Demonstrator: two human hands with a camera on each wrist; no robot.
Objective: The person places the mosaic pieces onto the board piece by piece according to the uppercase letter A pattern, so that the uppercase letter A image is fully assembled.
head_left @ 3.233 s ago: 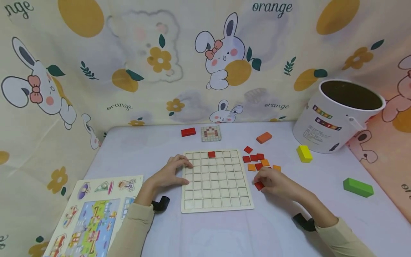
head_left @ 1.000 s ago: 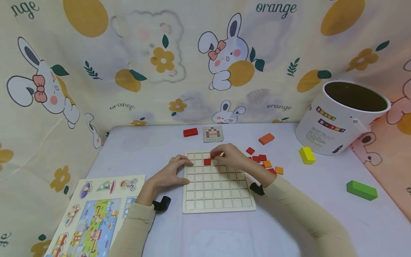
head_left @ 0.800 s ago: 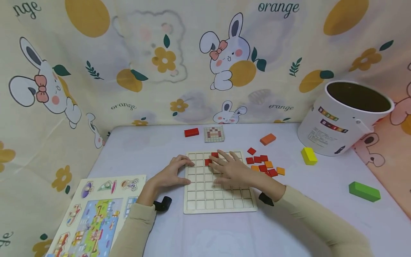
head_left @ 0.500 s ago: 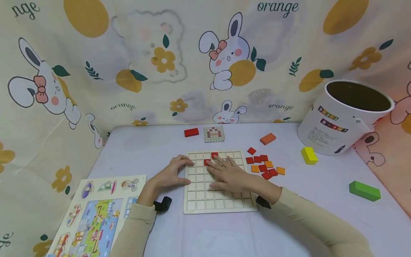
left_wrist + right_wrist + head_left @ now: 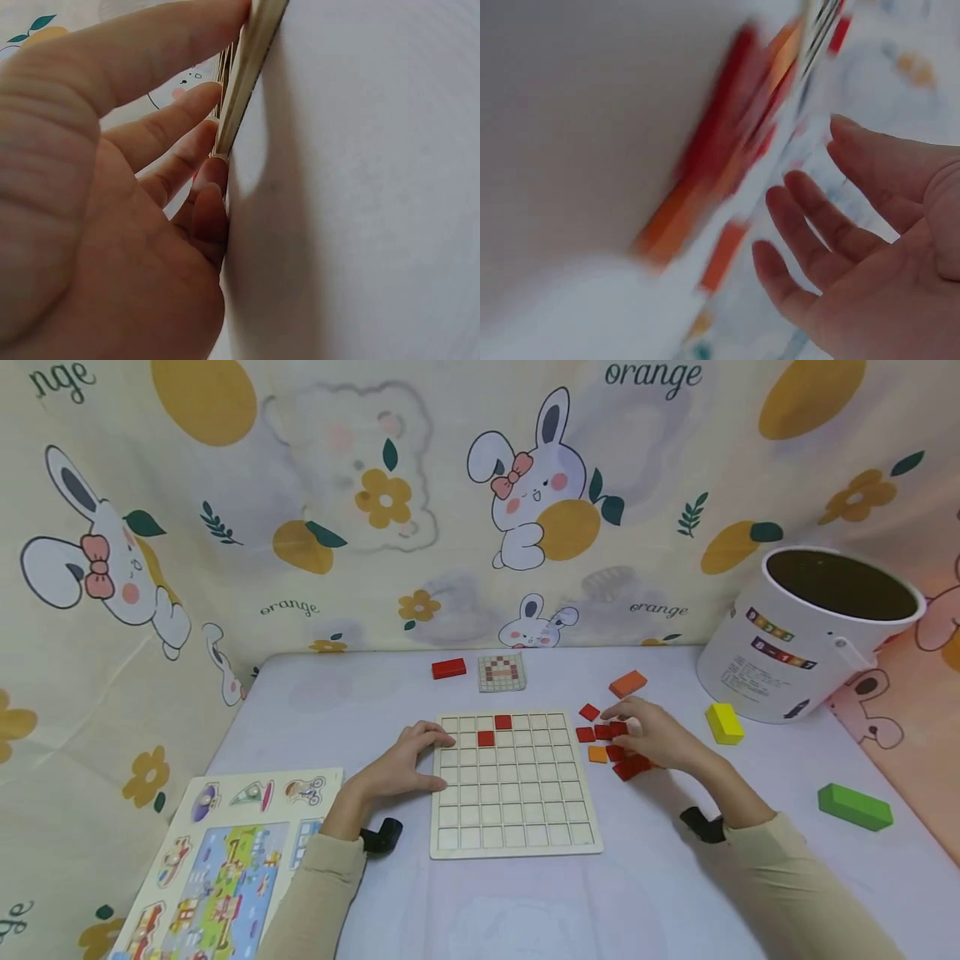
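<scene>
A pale wooden grid board [image 5: 517,793] lies mid-table, with one red square tile [image 5: 503,722] in its top row and another red tile [image 5: 486,738] diagonally below left. My left hand [image 5: 397,768] rests at the board's left edge; in the left wrist view the thumb [image 5: 172,37] touches the edge and the fingertips reach the board. Over the loose red tiles [image 5: 585,735] right of the board hovers my right hand [image 5: 663,739]. Its fingers are spread and bent a little, with nothing seen between them in the right wrist view. It partly hides the tiles. One orange tile [image 5: 597,754] shows.
Behind the board lie a red block [image 5: 448,669] and a small pattern card [image 5: 502,672]. Orange [image 5: 627,683], yellow [image 5: 724,724] and green blocks [image 5: 855,807] lie to the right, near a white bucket [image 5: 772,668]. A picture puzzle board [image 5: 225,860] lies at left.
A second red tile has joined the first on the board. My right hand touched the board with spread fingers, then moved right to the loose tiles. My left hand has stayed put.
</scene>
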